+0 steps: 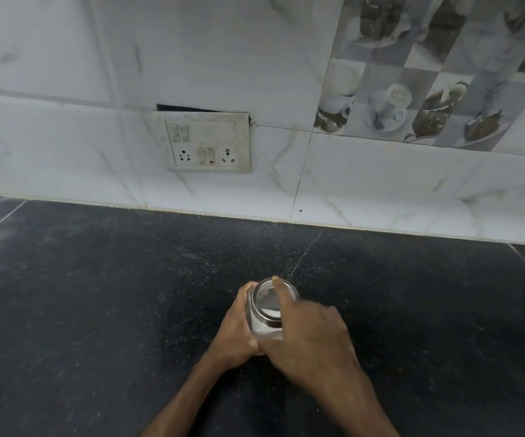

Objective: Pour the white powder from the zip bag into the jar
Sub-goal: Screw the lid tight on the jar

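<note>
In the head view, the jar [269,313] stands upright on the dark speckled desk [97,294], toward 6 o'clock from the middle of the frame, a clear glass body with a metal rim around its open mouth. White powder [269,307] lies inside it, seen through the mouth and the glass wall. The left hand [237,329] comes in from 7 o'clock and grips the jar at its 9 o'clock side, its fingers [248,290] curled around the glass up near the rim. The right hand [310,339] comes in from 5 o'clock and lies against the jar's 3 to 5 o'clock side; its forefinger [281,294] stretches straight across the mouth, the tip resting on the rim at about 1 o'clock. The other fingers of that hand are hidden under its back, so I cannot tell whether they clasp the glass or lie loose. The two hands meet at the jar's near lower edge, around 6 o'clock. Fine white specks are scattered over the desk from the jar toward 12 o'clock. Beyond the desk rises a white marbled tile wall [381,171], with a stained switchboard [207,141] at 11 o'clock from the jar and a patch of picture tiles [428,74] showing cups and desserts at 1 o'clock.
</note>
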`<state>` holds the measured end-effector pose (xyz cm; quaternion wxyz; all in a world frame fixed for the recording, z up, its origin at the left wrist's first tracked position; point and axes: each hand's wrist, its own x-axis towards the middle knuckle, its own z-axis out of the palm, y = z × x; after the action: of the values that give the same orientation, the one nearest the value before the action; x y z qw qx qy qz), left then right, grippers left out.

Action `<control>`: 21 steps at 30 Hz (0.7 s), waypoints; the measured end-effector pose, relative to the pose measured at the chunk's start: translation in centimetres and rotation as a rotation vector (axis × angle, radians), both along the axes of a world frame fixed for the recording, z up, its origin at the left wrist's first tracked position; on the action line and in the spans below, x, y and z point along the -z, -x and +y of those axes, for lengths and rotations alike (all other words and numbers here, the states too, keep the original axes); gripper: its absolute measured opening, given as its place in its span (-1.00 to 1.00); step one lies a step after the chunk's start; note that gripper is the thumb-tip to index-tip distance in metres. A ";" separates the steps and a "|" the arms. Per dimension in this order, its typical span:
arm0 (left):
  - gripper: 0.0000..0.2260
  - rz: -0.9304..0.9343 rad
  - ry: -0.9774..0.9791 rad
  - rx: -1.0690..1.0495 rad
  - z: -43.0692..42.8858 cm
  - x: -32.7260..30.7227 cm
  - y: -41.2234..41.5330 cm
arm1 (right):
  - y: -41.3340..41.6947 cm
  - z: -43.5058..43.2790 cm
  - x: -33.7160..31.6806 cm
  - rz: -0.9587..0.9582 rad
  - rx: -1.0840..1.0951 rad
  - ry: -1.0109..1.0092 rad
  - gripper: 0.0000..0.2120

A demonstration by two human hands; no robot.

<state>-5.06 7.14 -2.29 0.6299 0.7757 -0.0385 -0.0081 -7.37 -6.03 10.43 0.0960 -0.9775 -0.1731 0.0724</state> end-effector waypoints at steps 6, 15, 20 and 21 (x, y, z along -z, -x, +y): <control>-0.21 -0.007 -0.026 0.006 0.2 0.3 0.2 | -0.5 0.8 1.2 0.160 -0.072 0.133 -0.02; -0.13 -0.056 -0.038 0.026 0.7 0.5 -0.2 | -5.0 0.5 2.8 0.014 -0.313 -0.068 -0.24; -0.15 -0.108 -0.057 -0.069 -0.2 0.2 0.2 | -4.6 2.3 7.5 -0.347 -0.114 -0.197 -0.58; -0.20 -0.112 -0.063 -0.089 -0.3 0.0 0.1 | -4.7 2.7 7.9 -0.403 -0.071 -0.205 -0.60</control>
<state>-5.18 6.82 -2.25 0.6019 0.7952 -0.0389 0.0622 -2.70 -3.29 2.50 0.1554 -0.9507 -0.2294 -0.1391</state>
